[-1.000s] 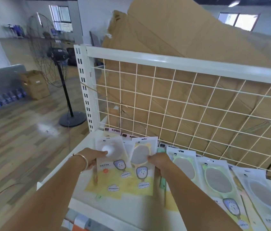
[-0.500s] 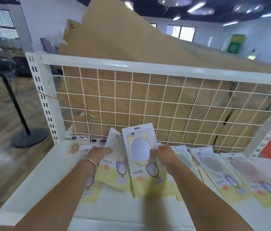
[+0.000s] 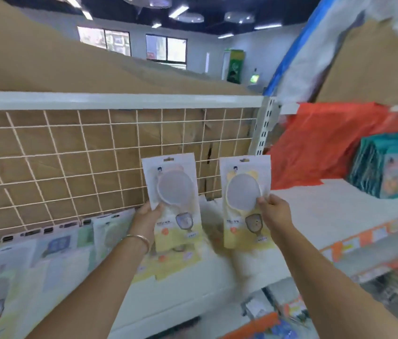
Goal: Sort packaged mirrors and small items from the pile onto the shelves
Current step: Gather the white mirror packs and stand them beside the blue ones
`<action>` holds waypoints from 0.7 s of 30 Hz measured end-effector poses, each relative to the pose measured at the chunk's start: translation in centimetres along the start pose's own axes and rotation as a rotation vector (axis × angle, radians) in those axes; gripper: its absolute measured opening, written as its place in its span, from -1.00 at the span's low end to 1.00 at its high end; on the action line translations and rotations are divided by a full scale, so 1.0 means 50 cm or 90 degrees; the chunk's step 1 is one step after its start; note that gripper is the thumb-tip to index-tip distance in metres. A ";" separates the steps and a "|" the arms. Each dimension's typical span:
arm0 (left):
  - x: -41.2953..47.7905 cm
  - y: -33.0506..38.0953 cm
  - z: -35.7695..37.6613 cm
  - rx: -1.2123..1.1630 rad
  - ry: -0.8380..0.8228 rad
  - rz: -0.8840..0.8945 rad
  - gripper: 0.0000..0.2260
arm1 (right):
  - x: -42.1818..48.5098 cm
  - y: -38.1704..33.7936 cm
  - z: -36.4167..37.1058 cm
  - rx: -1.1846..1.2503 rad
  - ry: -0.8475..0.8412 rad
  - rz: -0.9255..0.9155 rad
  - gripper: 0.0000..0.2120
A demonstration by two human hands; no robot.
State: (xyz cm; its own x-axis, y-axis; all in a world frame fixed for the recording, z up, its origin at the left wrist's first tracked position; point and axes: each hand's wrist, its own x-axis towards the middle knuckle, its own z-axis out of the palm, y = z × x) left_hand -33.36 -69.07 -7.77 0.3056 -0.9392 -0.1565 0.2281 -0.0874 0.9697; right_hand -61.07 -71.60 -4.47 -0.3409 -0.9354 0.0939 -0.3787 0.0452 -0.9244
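I hold two packaged hand mirrors upright above the white shelf (image 3: pixel 193 285). My left hand (image 3: pixel 147 217) grips a packet with a pinkish round mirror (image 3: pixel 173 189) by its left edge. My right hand (image 3: pixel 275 212) pinches a packet with a yellow-framed mirror (image 3: pixel 242 192) at its right edge. The two packets are apart, side by side, in front of the wire grid back panel (image 3: pixel 70 172). Several more mirror packets (image 3: pixel 53 250) lie flat in a row on the shelf to the left, blurred.
Flattened cardboard (image 3: pixel 46 64) leans behind the grid. To the right, an adjoining shelf (image 3: pixel 340 211) carries an orange plastic bag (image 3: pixel 327 143) and a stack of teal packets (image 3: pixel 388 172). Lower shelves with mixed goods (image 3: pixel 291 311) show below right.
My view has swung right along the shelf. Both hands have lifted a mirror packet each off the shelf and moved them rightward, now held upright and apart.
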 end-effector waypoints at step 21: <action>-0.065 -0.085 0.821 0.043 -0.034 0.120 -0.95 | 0.281 0.241 -0.602 0.066 0.201 0.006 -0.55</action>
State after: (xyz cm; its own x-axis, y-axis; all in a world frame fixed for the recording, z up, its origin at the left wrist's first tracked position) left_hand -73.27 -79.26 -3.66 0.2877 -0.9570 0.0366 0.1079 0.0703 0.9917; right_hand -96.32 -73.65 -3.17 -0.5997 -0.7797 0.1800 -0.2898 0.0019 -0.9571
